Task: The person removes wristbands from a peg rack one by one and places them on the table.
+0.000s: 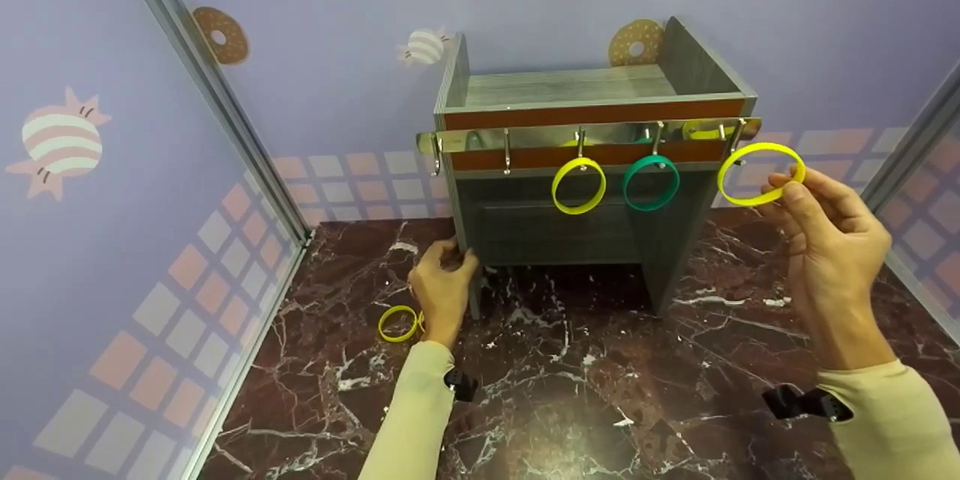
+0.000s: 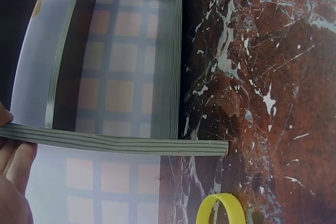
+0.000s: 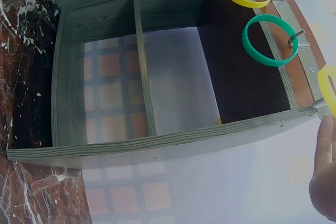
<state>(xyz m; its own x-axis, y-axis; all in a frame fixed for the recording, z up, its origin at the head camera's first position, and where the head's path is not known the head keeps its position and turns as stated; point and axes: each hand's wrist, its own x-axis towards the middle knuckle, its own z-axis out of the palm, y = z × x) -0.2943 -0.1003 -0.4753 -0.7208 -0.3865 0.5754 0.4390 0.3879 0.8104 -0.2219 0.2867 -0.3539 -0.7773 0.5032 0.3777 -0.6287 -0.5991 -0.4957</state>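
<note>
My right hand (image 1: pixel 836 255) pinches a yellow silicone wristband (image 1: pixel 761 201) between thumb and fingers, at the right end of a metal hook rail (image 1: pixel 484 140). The band's left edge is close to the last hook (image 1: pixel 737 141); I cannot tell whether it touches. Another yellow wristband (image 1: pixel 555 199) and a green wristband (image 1: pixel 651 208) hang from hooks along the rail. My left hand (image 1: pixel 439 289) grips the left side panel of a grey wooden shelf (image 1: pixel 459 240). In the left wrist view its thumb and fingers lie on either side of that panel (image 2: pixel 115 142).
A yellow wristband (image 1: pixel 397 324) lies on the dark red marble-patterned surface (image 1: pixel 555 405), left of my left wrist. The shelf stands before a purple patterned wall (image 1: pixel 322 52). Another wall (image 1: pixel 67 240) with a metal-edged frame runs along the left.
</note>
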